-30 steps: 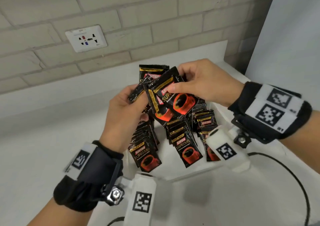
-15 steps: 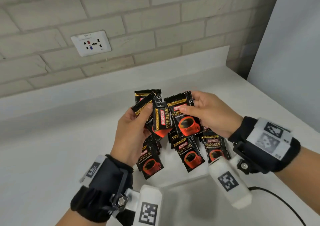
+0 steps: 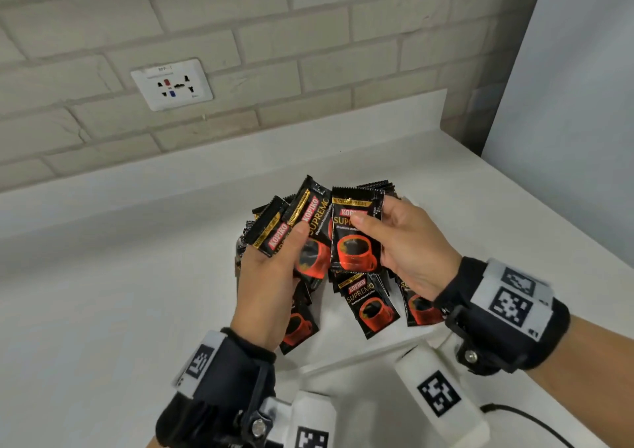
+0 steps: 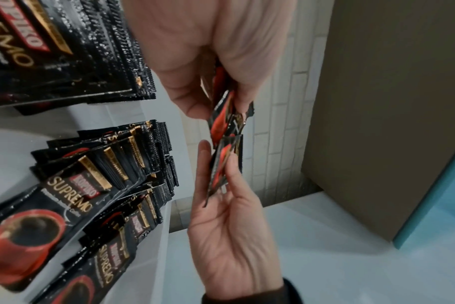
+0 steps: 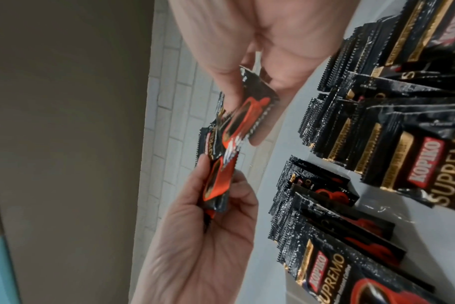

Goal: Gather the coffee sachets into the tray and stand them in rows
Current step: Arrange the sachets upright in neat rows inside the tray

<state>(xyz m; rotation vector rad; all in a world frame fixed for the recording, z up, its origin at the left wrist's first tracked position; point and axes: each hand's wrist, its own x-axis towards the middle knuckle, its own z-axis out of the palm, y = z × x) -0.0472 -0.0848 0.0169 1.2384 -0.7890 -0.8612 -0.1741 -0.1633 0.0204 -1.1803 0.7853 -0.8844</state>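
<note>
Black and red Kopiko Supremo coffee sachets stand leaning in rows (image 3: 370, 307) inside a white tray (image 3: 360, 355); the rows (image 4: 104, 174) also fill the wrist views (image 5: 377, 133). Above them my left hand (image 3: 274, 255) grips a fanned bundle of several sachets (image 3: 308, 231) between thumb and fingers. My right hand (image 3: 386, 231) pinches a single sachet (image 3: 355, 241) upright, just right of the bundle and touching its edge. In the left wrist view the bundle (image 4: 226, 115) sits above the single sachet (image 4: 223, 164). Both hands hover clear of the tray.
The tray sits on a white countertop (image 3: 120, 293) against a brick wall with a socket plate (image 3: 171, 84). A grey panel (image 3: 566, 104) closes the right side. A black cable (image 3: 531, 420) trails near the counter's front right.
Both hands have sunk lower over the tray. My right hand has drawn one sachet out of the crossed bundle and turned it upright beside the left hand's fan.
</note>
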